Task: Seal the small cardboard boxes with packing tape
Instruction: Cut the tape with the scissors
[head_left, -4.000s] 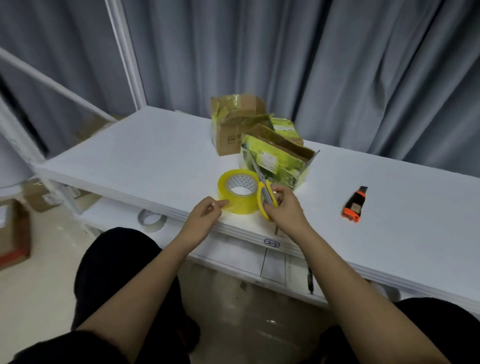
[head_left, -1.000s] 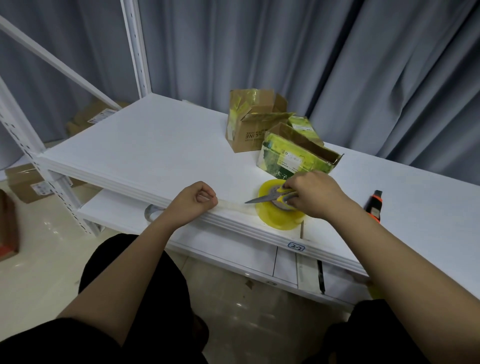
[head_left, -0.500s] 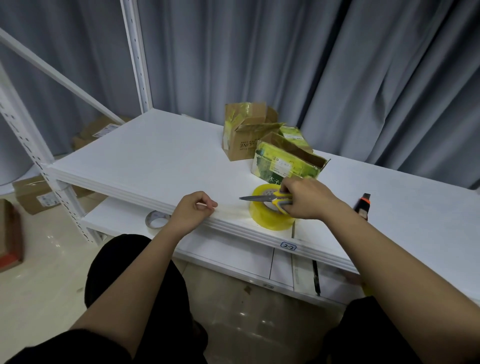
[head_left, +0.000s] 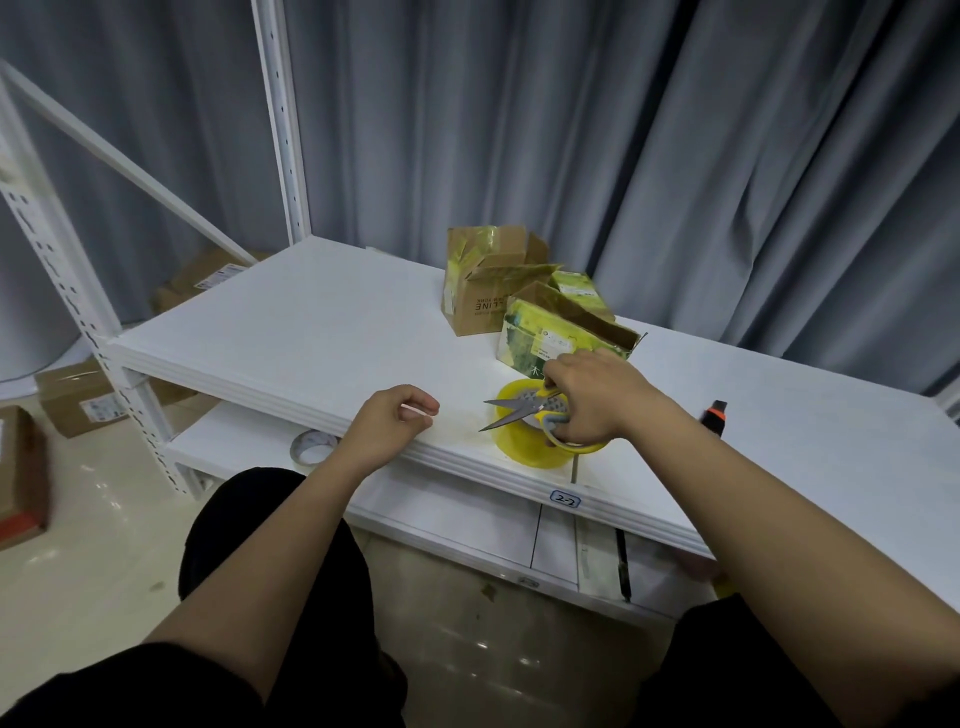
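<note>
Evidently the cutting step: the right hand (head_left: 592, 400) grips yellow-handled steel scissors (head_left: 524, 408), blades parted, over the yellow packing-tape roll (head_left: 524, 447). At nine o'clock of it, the left hand (head_left: 389, 421) pinches what seems a clear strip. Brown cardboard boxes (head_left: 519, 306) wait at twelve; next, lay tape across their flaps.

bare forearms, no sleeves showing; black trousers (head_left: 291, 545) on both legs.
</note>
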